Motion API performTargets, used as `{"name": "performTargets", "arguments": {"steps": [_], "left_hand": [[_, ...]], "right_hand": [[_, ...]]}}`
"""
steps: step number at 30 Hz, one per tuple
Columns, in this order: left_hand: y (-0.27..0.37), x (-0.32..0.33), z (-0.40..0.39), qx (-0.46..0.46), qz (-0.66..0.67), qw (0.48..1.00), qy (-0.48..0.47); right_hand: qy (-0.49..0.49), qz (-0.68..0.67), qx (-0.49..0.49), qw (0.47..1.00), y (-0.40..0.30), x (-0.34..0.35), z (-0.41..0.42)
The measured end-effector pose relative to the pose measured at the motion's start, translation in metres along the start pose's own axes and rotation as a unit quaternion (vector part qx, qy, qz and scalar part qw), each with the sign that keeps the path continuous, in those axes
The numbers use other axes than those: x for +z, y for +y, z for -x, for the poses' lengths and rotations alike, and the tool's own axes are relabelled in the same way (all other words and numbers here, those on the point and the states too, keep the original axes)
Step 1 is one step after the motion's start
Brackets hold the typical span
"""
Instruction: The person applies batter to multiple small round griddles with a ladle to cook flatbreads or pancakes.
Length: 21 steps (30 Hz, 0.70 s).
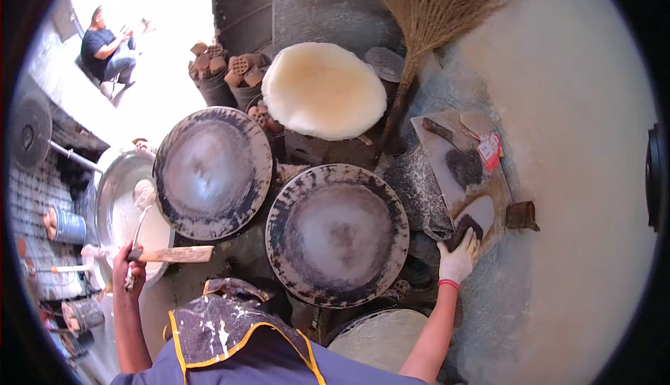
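Note:
My bare left hand point(129, 270) grips the handle of a metal ladle point(144, 194) together with a flat wooden spreader point(180, 254). Pale batter coats the ladle's bowl, which is above a wide metal basin point(131, 162) of batter point(120, 199). My right hand point(458, 260), in a white knit glove, rests on a dark pad point(466, 227) on a stained board point(432, 123). Two round griddles point(212, 170) point(337, 236) lie bare between my hands. Closest to my body, a third griddle point(379, 340) bears a pale sheet of batter, partly hidden by my arm.
Large round pale flatbreads point(324, 92) sit beyond the griddles. A twig broom point(419, 34) leans at the back. Buckets of perforated briquettes point(209, 78) stand back left. On the board lie a wood-handled tool point(438, 129) and a red packet point(490, 150). A person point(107, 47) sits far left.

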<state>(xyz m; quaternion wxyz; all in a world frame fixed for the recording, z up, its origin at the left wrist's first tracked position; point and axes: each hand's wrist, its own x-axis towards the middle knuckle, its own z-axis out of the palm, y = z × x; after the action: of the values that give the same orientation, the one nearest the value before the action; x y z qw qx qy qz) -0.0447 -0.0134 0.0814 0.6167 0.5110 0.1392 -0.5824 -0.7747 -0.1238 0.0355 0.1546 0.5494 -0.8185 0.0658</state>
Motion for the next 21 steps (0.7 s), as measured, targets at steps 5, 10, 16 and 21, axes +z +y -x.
{"name": "performTargets", "arguments": {"steps": [5, 10, 16, 21], "left_hand": [[-0.007, -0.003, 0.006, -0.058, 0.073, 0.995, -0.042], [-0.015, -0.026, 0.03, -0.019, 0.092, 0.994, -0.049], [-0.019, -0.066, 0.046, -0.003, 0.154, 0.987, -0.049], [-0.024, -0.087, 0.066, 0.035, 0.195, 0.98, -0.035]], "right_hand": [[0.013, -0.069, 0.075, 0.995, -0.015, -0.007, -0.01], [0.002, -0.227, -0.11, 0.968, -0.151, 0.026, -0.015], [-0.155, -0.256, -0.414, 0.86, -0.326, 0.041, -0.014], [-0.279, -0.102, -0.709, 0.64, -0.33, -0.037, 0.114]]}}
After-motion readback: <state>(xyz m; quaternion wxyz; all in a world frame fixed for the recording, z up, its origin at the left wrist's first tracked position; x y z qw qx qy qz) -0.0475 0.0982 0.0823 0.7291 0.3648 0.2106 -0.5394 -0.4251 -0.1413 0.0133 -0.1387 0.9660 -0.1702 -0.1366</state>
